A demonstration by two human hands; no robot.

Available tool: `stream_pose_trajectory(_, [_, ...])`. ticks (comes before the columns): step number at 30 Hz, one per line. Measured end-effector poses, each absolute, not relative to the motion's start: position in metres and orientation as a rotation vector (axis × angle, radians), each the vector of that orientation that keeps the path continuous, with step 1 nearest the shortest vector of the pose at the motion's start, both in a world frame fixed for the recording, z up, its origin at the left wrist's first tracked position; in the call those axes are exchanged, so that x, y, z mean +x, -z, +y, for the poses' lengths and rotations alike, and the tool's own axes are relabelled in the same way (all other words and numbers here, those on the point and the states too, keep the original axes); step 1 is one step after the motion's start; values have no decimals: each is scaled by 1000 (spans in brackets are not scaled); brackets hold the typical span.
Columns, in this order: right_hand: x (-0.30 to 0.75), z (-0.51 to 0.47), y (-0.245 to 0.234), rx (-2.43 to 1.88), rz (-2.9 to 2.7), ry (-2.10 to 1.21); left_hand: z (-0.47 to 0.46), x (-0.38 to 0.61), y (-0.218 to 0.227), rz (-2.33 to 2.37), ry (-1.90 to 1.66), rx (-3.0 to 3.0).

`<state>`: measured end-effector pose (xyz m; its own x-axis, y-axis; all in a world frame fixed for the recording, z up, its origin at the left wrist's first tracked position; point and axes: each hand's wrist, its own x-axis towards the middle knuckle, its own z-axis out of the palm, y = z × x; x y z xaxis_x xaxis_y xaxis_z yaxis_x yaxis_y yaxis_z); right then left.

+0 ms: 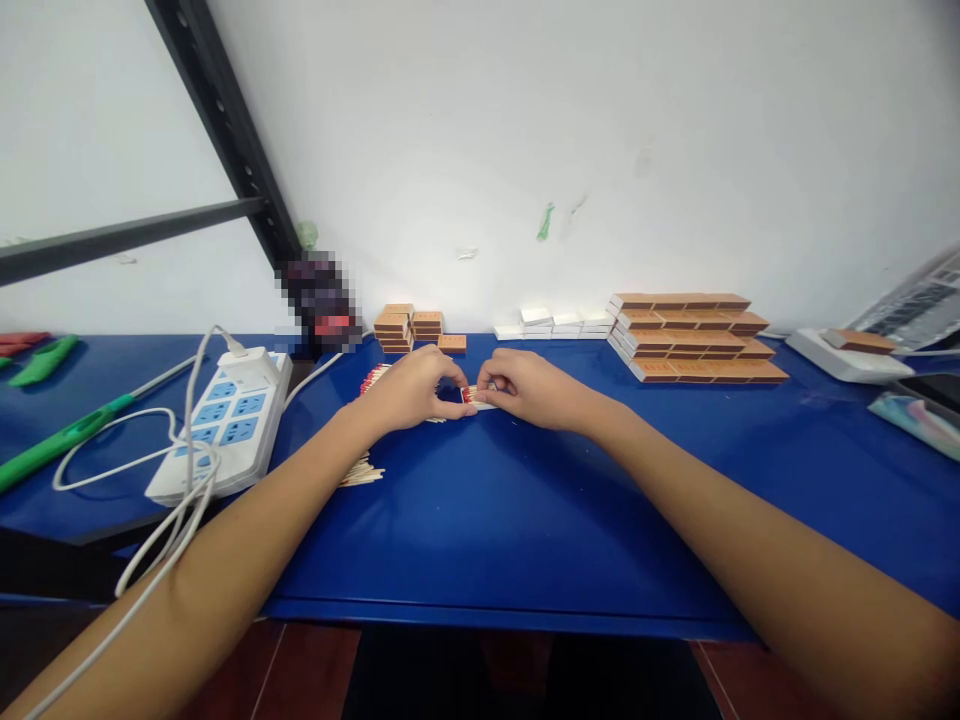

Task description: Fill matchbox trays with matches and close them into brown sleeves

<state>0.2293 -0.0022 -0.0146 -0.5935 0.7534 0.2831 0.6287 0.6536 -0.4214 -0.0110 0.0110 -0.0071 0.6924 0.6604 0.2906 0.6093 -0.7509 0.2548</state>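
Between my hands, just above or on the blue table, is a small white matchbox tray [487, 406] with red-tipped matches [469, 394] lying in it. My left hand [416, 388] grips the tray's left end, thumb in front and fingers curled behind. At the other end, the closed fingers of my right hand [529, 388] press on the tray and its matches; the fingertips partly hide what they touch. A pile of loose matches [362, 472] lies beside and beneath my left wrist, partly covered by it. Some red heads [373, 378] show behind that hand.
Brown matchboxes [394, 325] are stacked behind my left hand. White trays [555, 322] stand along the wall, beside a large stepped stack of matchboxes [690, 345]. Leftward are a power strip [232, 415] with looping cables and a green lighter [71, 440]. A white device [844, 357] sits right.
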Motion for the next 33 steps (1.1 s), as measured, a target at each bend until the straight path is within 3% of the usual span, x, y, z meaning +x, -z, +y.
stream_pose_trajectory(33, [228,-1,16,-1050,-2379,-383,5,-9,2,1086,-526,2755])
